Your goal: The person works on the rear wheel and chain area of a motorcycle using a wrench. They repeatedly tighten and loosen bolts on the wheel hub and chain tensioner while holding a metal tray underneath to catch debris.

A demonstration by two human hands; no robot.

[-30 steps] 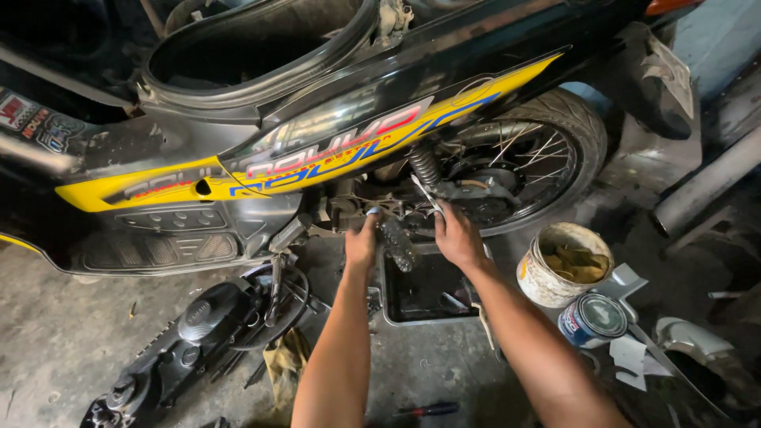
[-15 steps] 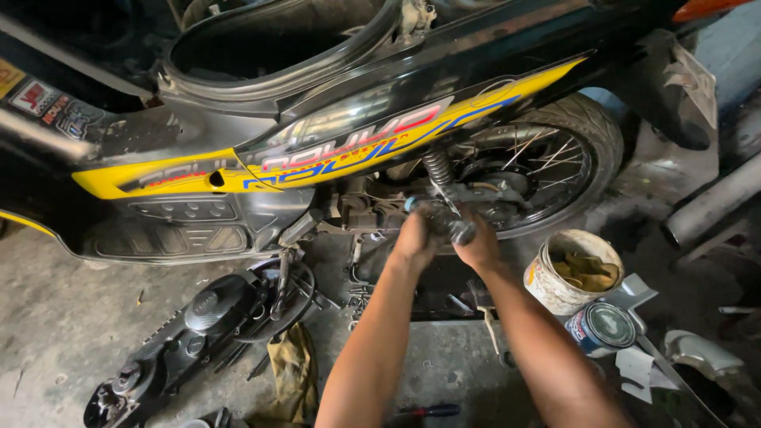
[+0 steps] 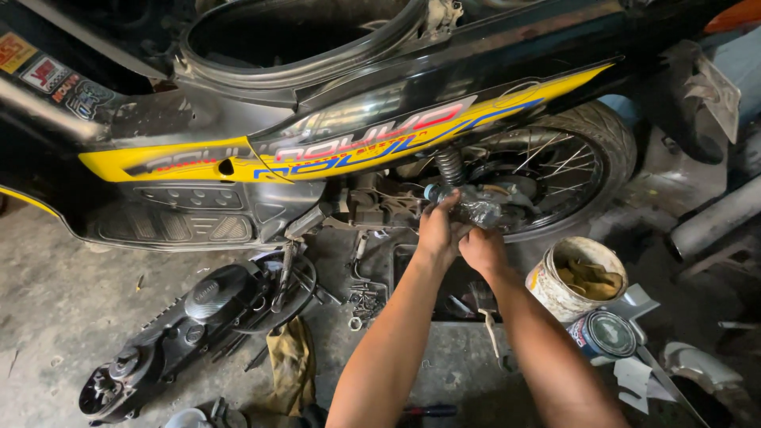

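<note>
Gripping a crumpled clear plastic bag (image 3: pixel 481 211), both hands, L (image 3: pixel 438 232) & R (image 3: pixel 483 252), closed; rear wheel (image 3: pixel 571 170) just beyond.

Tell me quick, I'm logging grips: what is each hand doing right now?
Left hand: closed on a grimy part wrapped in clear plastic.
Right hand: fingers curled at the same part; firm grip cannot be told.
</note>
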